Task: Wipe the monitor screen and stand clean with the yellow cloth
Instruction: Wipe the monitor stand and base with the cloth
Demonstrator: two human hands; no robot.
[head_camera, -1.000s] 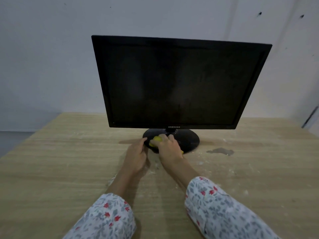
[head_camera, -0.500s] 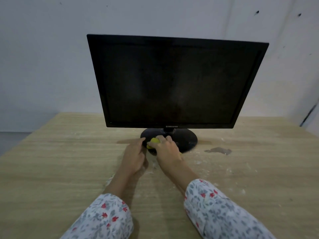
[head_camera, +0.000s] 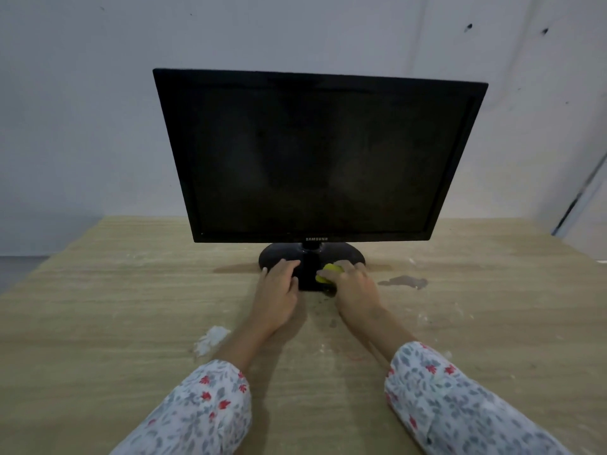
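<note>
A black monitor (head_camera: 315, 159) with a dark screen stands on its oval black stand (head_camera: 348, 256) on a wooden table. My right hand (head_camera: 356, 287) grips a bunched yellow cloth (head_camera: 328, 272) and presses it on the front right part of the stand base. Most of the cloth is hidden under my fingers. My left hand (head_camera: 277, 290) rests with straight fingers on the front left part of the base, beside the stand's neck.
The wooden table (head_camera: 98, 307) shows a wet patch (head_camera: 405, 281) to the right of the stand and white crumbs (head_camera: 210, 338) near my left forearm. A pale wall rises close behind the monitor. The table's left edge drops off to a dark floor.
My right hand has slid the yellow cloth from the left front of the base to its right front. My left hand has moved up onto the base.
</note>
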